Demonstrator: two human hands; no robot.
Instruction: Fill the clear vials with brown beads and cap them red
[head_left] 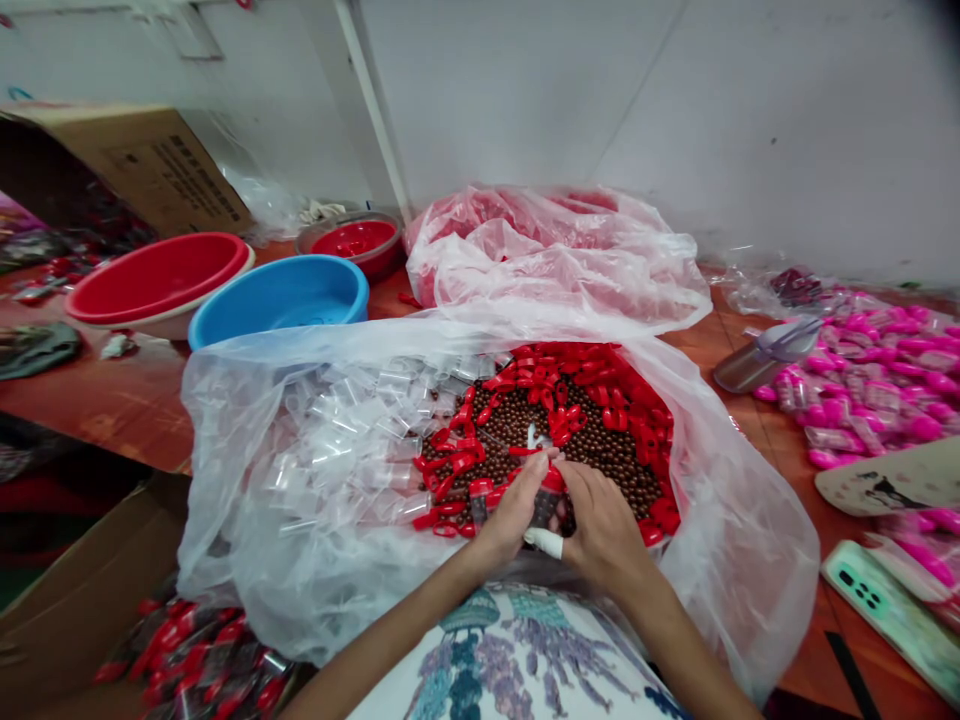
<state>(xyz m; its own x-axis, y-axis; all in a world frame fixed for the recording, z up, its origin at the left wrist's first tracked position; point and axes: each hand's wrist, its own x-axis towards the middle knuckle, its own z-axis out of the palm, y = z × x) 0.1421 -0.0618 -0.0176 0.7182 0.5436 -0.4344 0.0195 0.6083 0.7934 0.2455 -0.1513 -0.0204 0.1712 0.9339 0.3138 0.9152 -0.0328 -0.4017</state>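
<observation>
My left hand point(511, 508) and my right hand point(606, 520) meet low in the middle of the view. Both are closed around a small clear container with a red cap point(553, 480), dark inside and partly hidden by the fingers. White tape point(544, 543) wraps my right thumb. Just beyond the hands lie small round brown balls point(499, 420) in an open clear plastic bag point(739, 520). Loose red caps point(651, 420) line its right side. Empty clear containers point(360, 420) are heaped on its left, and a red-capped container point(480, 500) rests beside my left hand.
At the back left stand a blue basin point(281, 300), a red basin point(161, 275) and a cardboard box point(165, 170). Filled red-capped containers point(202, 650) lie in a lower box. Another plastic bag point(547, 260) sits behind. Pink containers point(885, 370), a cup point(765, 355) and a phone point(892, 620) lie right.
</observation>
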